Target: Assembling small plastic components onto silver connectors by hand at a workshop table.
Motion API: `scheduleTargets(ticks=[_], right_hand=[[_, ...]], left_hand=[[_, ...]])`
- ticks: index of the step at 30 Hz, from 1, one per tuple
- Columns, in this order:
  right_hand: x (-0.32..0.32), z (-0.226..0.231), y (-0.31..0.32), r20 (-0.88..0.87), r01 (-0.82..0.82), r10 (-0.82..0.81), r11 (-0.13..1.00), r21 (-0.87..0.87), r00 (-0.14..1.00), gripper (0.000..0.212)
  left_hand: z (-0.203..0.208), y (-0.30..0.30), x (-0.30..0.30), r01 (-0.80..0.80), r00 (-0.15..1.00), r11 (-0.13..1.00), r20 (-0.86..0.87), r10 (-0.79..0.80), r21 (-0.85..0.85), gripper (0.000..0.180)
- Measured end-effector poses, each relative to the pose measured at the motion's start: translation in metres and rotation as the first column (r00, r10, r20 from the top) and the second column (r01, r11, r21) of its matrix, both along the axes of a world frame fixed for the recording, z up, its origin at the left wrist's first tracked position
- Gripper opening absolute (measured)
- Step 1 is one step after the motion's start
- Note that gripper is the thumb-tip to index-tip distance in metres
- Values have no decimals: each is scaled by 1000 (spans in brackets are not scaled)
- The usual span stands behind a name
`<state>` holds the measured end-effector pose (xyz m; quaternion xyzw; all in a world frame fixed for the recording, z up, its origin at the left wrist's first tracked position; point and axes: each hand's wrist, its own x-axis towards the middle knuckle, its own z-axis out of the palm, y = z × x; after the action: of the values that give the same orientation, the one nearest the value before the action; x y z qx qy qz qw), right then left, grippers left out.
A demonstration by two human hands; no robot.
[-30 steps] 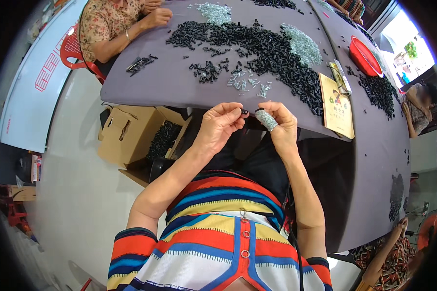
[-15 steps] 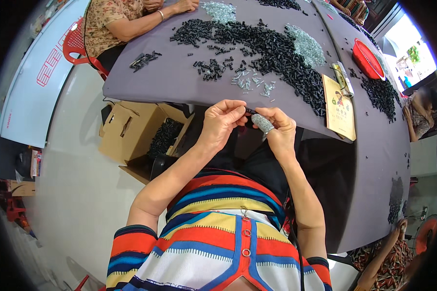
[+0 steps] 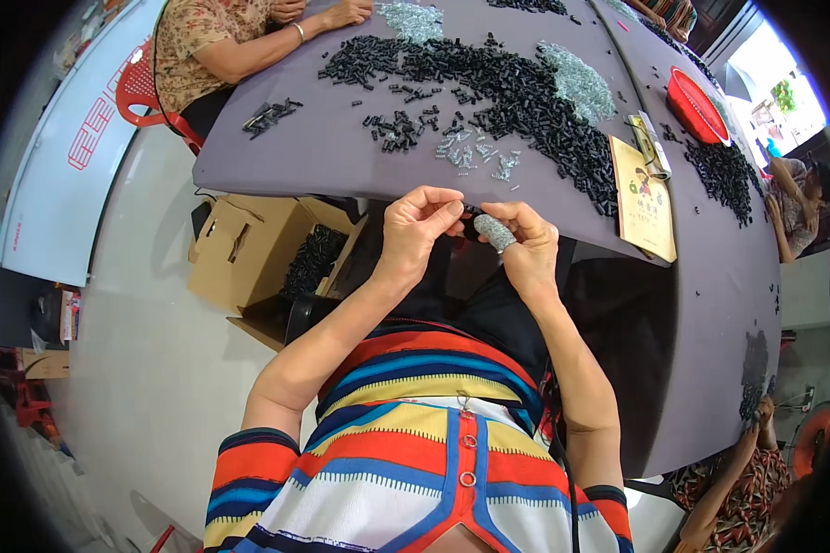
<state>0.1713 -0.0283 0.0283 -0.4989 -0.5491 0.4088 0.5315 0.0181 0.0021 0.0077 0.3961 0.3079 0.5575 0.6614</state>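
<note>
Just off the table's near edge, my left hand [image 3: 413, 235] pinches one end of a small black cylindrical plastic part [image 3: 471, 209] between thumb and fingers. My right hand [image 3: 531, 249] is closed on the other end, so the two hands almost meet. Around a finger of my right hand is a speckled silver-grey wrap [image 3: 495, 233]. Fingers cover most of the part, and its detail is too small to make out. Beyond my hands lie loose small metal springs [image 3: 466, 152] and a small cluster of black parts [image 3: 401, 132].
A large heap of black parts [image 3: 516, 111] spreads across the grey-covered table [image 3: 286, 161], beside spring piles [image 3: 576, 83]. At right are a yellow booklet [image 3: 644, 203] and a red basket [image 3: 696, 106]. A cardboard box [image 3: 249, 244] holding black parts stands below left. Co-workers sit around the table.
Both my hands have shifted very slightly while keeping the black part between them. At the lower right, a co-worker's hands have moved up a little by the table edge.
</note>
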Motion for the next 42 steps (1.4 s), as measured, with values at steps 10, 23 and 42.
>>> scheduleTargets(ticks=[10, 23, 42], right_hand=[[3, -5, 5, -24, -78, 76, 995, -66, 997, 28], [32, -23, 23, 209, 164, -179, 983, 87, 961, 11], [112, -35, 62, 577, 374, -560, 828, 418, 595, 17]], left_hand=[[-4, 1, -1, 79, 985, 990, 162, -59, -117, 10], [-12, 8, -6, 128, 967, 963, 244, -68, -236, 5], [-22, 12, -9, 114, 977, 941, 206, -48, -319, 5]])
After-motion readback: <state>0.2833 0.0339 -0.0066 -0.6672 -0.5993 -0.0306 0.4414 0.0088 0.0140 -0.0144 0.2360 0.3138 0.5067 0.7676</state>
